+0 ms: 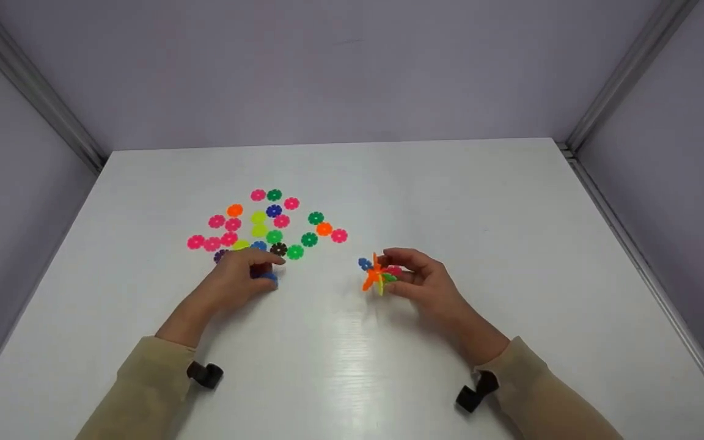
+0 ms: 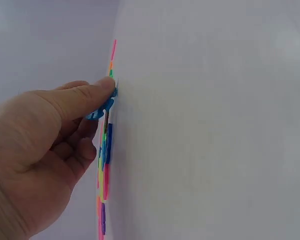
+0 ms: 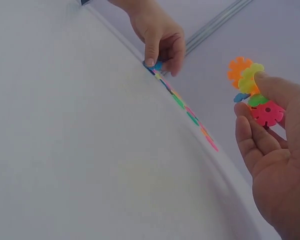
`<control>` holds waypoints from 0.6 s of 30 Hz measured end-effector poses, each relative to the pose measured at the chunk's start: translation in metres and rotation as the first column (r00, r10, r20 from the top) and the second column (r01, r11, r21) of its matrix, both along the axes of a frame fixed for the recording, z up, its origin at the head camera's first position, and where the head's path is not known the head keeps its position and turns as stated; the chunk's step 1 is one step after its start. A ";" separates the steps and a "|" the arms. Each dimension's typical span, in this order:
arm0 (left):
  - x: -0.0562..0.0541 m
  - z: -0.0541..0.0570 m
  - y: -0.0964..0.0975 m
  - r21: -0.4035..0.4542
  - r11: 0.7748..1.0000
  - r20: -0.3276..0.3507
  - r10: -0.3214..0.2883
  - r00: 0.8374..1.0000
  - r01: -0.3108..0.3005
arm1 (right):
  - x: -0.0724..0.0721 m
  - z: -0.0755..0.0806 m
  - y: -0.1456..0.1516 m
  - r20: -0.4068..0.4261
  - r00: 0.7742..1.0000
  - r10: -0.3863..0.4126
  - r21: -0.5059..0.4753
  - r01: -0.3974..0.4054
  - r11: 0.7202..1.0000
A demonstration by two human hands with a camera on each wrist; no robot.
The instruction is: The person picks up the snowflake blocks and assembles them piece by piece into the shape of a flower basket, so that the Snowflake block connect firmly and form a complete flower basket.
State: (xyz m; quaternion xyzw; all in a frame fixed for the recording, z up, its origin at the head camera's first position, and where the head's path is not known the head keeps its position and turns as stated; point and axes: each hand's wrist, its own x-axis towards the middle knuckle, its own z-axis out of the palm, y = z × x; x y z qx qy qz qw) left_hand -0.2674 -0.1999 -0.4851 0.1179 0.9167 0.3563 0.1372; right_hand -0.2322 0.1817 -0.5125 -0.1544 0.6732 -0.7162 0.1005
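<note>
My left hand (image 1: 236,280) pinches a blue flower-shaped disc (image 1: 271,278) between thumb and fingers, low over the table at the near edge of the loose discs. In the left wrist view this blue disc (image 2: 95,114) is tilted under the thumb tip, partly hidden by it. To the right, my right hand (image 1: 422,280) holds a cluster of interlocked flower discs (image 1: 373,278). Orange, yellow, green, pink and blue pieces stand at different angles in that cluster, clearest in the right wrist view, where the thumb presses the yellow disc (image 3: 250,79). The fingers cover part of it.
Several loose flower discs in pink, green, orange, yellow, blue and dark colours, such as a pink disc (image 1: 339,235) and a black disc (image 1: 278,249), lie flat beyond my left hand. The white table (image 1: 480,201) is bounded by pale walls (image 1: 340,73) with metal edge strips.
</note>
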 end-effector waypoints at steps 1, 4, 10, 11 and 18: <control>0.001 0.001 0.003 0.008 1.000 -0.008 0.003 1.000 -0.003 | 0.000 0.000 0.000 -0.003 1.000 0.001 0.001 -0.001 1.000; 0.005 0.006 0.017 0.043 0.999 -0.055 -0.012 0.998 0.014 | 0.000 0.000 0.000 -0.006 1.000 0.004 0.002 -0.004 1.000; 0.014 0.017 0.059 0.166 0.981 -0.185 -0.065 0.981 0.096 | -0.001 0.002 -0.001 0.008 1.000 -0.003 0.001 0.003 1.000; 0.016 0.018 0.067 0.187 0.976 -0.199 -0.073 0.977 0.111 | -0.001 0.003 -0.001 0.010 1.000 -0.001 -0.003 0.001 1.000; 0.027 0.016 0.102 0.331 0.921 -0.295 -0.107 0.949 0.207 | -0.001 0.002 -0.001 -0.035 0.999 0.037 -0.040 -0.039 0.998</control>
